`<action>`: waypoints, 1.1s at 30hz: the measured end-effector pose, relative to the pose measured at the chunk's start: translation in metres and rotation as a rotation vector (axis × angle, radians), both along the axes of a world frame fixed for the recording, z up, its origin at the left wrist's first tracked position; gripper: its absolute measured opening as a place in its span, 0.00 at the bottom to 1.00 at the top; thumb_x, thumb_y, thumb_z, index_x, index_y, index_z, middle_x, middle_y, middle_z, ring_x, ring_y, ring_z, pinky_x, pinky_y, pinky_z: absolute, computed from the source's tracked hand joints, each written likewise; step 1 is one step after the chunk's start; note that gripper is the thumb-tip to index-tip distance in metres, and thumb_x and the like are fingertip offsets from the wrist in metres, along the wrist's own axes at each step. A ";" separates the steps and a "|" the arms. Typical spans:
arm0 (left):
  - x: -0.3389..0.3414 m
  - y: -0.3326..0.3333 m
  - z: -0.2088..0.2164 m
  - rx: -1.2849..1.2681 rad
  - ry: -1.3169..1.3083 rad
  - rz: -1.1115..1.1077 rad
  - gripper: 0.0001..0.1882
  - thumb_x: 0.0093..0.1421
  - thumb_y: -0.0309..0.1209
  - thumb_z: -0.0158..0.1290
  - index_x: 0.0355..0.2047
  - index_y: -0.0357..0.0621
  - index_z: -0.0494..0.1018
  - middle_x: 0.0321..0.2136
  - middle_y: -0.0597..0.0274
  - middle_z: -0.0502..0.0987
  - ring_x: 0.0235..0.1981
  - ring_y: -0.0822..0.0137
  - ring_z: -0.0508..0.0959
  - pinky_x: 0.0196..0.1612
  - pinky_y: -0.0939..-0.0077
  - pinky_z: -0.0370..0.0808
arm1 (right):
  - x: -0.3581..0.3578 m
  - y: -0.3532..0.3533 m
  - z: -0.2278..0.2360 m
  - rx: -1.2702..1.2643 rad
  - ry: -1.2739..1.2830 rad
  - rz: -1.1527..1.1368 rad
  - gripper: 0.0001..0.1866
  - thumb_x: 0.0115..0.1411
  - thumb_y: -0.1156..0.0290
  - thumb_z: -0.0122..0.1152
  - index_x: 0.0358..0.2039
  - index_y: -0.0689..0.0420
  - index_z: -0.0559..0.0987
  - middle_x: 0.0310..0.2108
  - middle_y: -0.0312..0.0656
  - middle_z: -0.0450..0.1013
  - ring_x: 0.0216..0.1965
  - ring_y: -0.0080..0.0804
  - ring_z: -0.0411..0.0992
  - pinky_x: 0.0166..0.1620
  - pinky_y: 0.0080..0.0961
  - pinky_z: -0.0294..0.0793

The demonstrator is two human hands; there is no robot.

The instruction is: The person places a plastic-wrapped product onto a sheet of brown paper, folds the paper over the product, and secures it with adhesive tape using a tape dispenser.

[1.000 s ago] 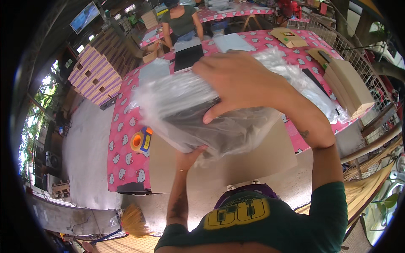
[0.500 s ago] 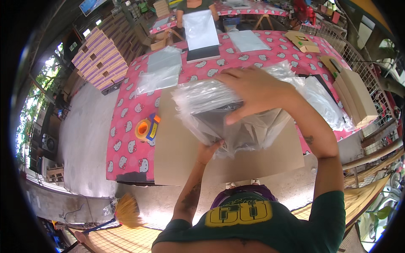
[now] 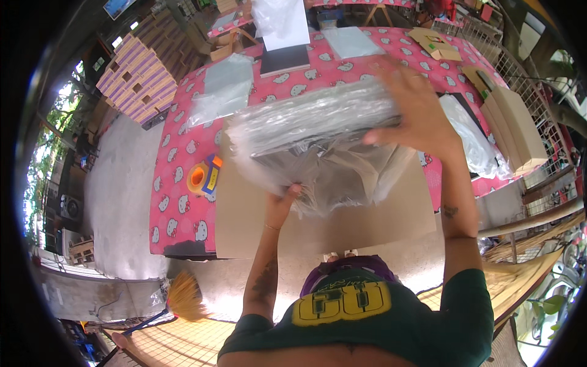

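Observation:
A thick stack of clear plastic bags (image 3: 312, 125) is lifted a little over a brown cardboard sheet (image 3: 244, 235), its folded layers showing along the far side. At the near edge my left hand (image 3: 283, 205) grips the stack, thumb on top and the other fingers hidden underneath. My right hand (image 3: 422, 113), slightly blurred, is at the stack's right end with its fingers spread and thumb apart. To the left of the cardboard lies an orange tape roll (image 3: 197, 178) in a blue dispenser.
The table has a pink patterned cover (image 3: 177, 208). Flat plastic bags (image 3: 223, 85), a black board (image 3: 285, 60) and folded cardboard (image 3: 510, 125) lie around the far and right sides. Stacked boxes (image 3: 143, 79) stand at the left, and a broom (image 3: 186, 298) on the floor.
My right hand has slid right, from above the stack to its right end. The stack has shifted left and tilted, showing more of its layered side. The sheet held across the table is higher in view.

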State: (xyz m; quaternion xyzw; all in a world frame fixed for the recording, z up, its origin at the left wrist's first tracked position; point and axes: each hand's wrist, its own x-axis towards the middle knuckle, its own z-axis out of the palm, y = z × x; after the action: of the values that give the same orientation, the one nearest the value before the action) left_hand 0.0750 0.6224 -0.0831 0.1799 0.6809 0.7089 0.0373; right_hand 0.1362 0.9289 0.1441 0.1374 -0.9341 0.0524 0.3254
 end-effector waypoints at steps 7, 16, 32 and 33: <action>0.015 0.030 0.004 0.091 0.018 0.083 0.20 0.54 0.36 0.65 0.41 0.35 0.73 0.37 0.60 0.77 0.39 0.67 0.75 0.44 0.73 0.72 | -0.002 0.053 -0.220 -1.267 -0.502 0.141 0.48 0.45 0.46 0.75 0.59 0.64 0.66 0.51 0.45 0.71 0.52 0.37 0.68 0.54 0.34 0.67; 0.007 0.020 -0.123 0.000 0.135 0.252 0.26 0.59 0.36 0.59 0.52 0.34 0.65 0.46 0.58 0.71 0.46 0.67 0.70 0.49 0.75 0.69 | 0.003 0.008 -0.328 -1.440 -0.203 0.180 0.43 0.51 0.49 0.70 0.57 0.67 0.65 0.52 0.48 0.69 0.54 0.38 0.67 0.57 0.34 0.65; -0.006 0.007 -0.150 0.218 -0.083 0.377 0.07 0.55 0.25 0.51 0.35 0.39 0.70 0.25 0.69 0.72 0.27 0.73 0.72 0.34 0.77 0.73 | 0.002 -0.014 -0.376 -1.299 -0.196 -0.043 0.20 0.56 0.68 0.60 0.47 0.65 0.74 0.45 0.46 0.73 0.48 0.34 0.71 0.51 0.32 0.70; -0.009 0.003 -0.163 0.214 -0.094 0.348 0.07 0.55 0.25 0.51 0.35 0.39 0.70 0.25 0.69 0.72 0.27 0.72 0.72 0.33 0.76 0.73 | 0.006 -0.011 -0.390 -1.332 -0.232 -0.038 0.19 0.57 0.69 0.59 0.47 0.65 0.75 0.45 0.46 0.73 0.48 0.34 0.71 0.51 0.32 0.70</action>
State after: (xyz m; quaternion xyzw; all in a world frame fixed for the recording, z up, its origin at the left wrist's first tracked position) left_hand 0.0664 0.6259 -0.2457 0.0292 0.6200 0.7806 -0.0736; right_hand 0.1417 0.9176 -0.2455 -0.1155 -0.7336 0.6255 0.2391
